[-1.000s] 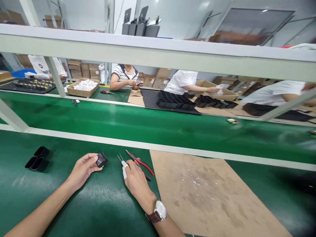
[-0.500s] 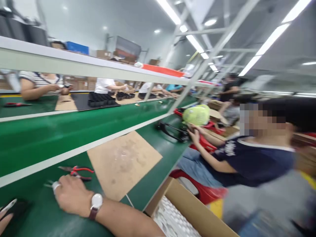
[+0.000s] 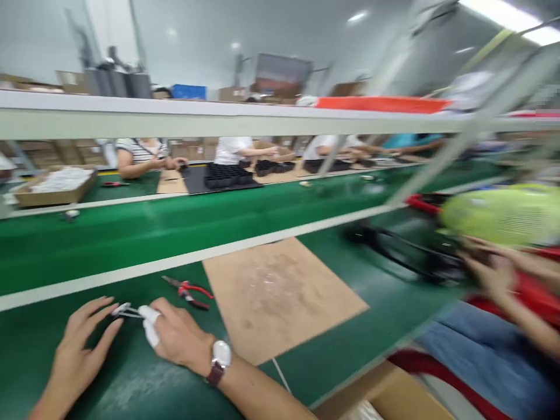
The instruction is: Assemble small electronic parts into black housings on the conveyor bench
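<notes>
My left hand [image 3: 81,344] lies on the green mat with its fingers stretched out, the fingertips close to the tips of thin metal tweezers [image 3: 121,311]. My right hand [image 3: 177,338], with a white finger cot on the index finger and a watch on the wrist, is closed on those tweezers and points them left. Whether anything lies under my left palm is hidden. Red-handled pliers [image 3: 189,290] rest on the mat just beyond my right hand.
A brown cardboard sheet [image 3: 280,291] lies right of the pliers. A green conveyor belt [image 3: 175,224] runs behind a white rail. Across it, several people work at black trays [image 3: 227,175]. At my right, a seated person's hands [image 3: 490,274] hold something below a green fan [image 3: 503,216].
The camera swung back left from the neighbour. My left hand has come back into view, flat beside the tweezers; the black part it held a second ago no longer shows.
</notes>
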`<state>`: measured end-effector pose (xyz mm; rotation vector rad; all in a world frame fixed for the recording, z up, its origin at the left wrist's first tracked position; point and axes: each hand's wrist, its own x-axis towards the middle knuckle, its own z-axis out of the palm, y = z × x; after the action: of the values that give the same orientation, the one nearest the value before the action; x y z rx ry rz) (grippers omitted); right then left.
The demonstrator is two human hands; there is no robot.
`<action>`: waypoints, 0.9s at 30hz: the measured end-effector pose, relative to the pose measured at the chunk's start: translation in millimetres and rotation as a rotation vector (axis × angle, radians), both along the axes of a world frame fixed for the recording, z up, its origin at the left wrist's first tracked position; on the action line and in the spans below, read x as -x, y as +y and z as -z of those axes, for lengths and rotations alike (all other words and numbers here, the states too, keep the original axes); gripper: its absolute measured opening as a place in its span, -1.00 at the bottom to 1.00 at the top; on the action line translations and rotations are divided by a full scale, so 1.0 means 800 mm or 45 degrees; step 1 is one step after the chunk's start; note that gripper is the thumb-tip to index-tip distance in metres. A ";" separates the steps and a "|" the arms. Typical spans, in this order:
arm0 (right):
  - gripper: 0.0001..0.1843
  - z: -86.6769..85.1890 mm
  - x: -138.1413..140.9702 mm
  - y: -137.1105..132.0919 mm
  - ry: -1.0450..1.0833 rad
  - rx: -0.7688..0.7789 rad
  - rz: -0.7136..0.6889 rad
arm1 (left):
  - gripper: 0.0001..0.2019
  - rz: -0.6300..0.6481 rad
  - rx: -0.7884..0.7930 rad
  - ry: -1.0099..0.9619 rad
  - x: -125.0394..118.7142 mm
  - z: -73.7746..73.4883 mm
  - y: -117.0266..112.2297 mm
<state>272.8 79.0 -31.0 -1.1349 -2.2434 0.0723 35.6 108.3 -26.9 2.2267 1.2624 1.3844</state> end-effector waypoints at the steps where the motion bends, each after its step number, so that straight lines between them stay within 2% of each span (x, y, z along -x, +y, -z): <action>1: -0.67 0.002 0.001 -0.002 0.038 -0.045 -0.035 | -0.78 -0.033 -0.021 0.036 0.009 -0.003 -0.006; 4: -0.60 0.008 0.006 -0.005 0.099 -0.095 -0.114 | -0.81 -0.017 0.003 0.040 0.015 -0.006 -0.013; 9: -0.53 0.010 0.010 -0.011 0.124 -0.150 -0.182 | -0.84 0.013 0.117 -0.093 0.012 -0.006 -0.019; 18: -0.53 0.011 0.011 -0.010 0.131 -0.147 -0.253 | -0.89 0.124 0.231 -0.186 0.017 -0.016 -0.023; 24: -0.51 0.003 0.012 -0.008 0.185 -0.176 -0.229 | -0.88 -0.004 0.300 -0.405 0.028 -0.021 -0.022; 27: -0.47 0.002 0.012 -0.007 0.193 -0.185 -0.211 | -0.88 -0.003 0.307 -0.385 0.033 -0.019 -0.022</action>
<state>263.4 73.8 -32.2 -0.8380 -2.1647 0.0599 9.3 90.6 -11.4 1.7815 1.2488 1.4200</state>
